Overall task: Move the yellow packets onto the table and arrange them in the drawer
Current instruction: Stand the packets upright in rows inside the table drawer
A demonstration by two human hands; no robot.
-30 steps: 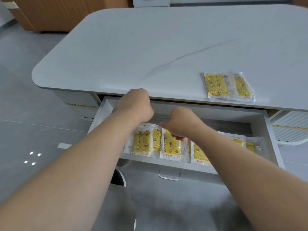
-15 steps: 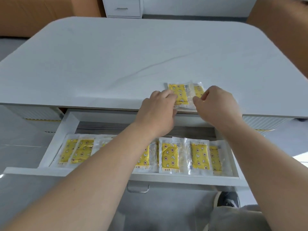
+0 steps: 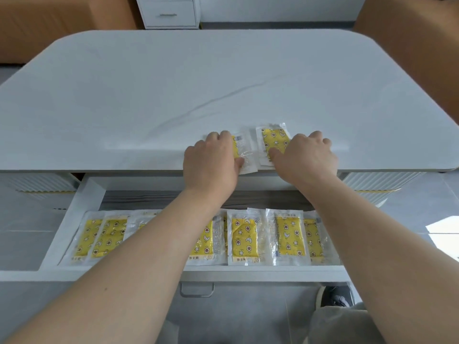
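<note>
Two yellow packets in clear wrap lie side by side near the front edge of the white table [image 3: 173, 95]. My left hand [image 3: 211, 162] covers most of the left packet [image 3: 244, 150], its thumb pinching the near edge. My right hand [image 3: 305, 160] grips the right packet [image 3: 274, 140], thumb on top and fingers curled past its right side. Below, the open white drawer [image 3: 74, 214] holds a row of several yellow packets [image 3: 243, 238] lying flat side by side, partly hidden by my forearms.
The drawer's metal handle [image 3: 197, 290] sticks out at the front. A white cabinet [image 3: 169, 11] stands behind the table, with brown furniture on both sides. My shoe [image 3: 335, 296] is on the grey floor at the lower right.
Both hands left the drawer and rose to the two packets on the table. Since half a second ago the overlapping packets have been pulled apart, one under each hand.
</note>
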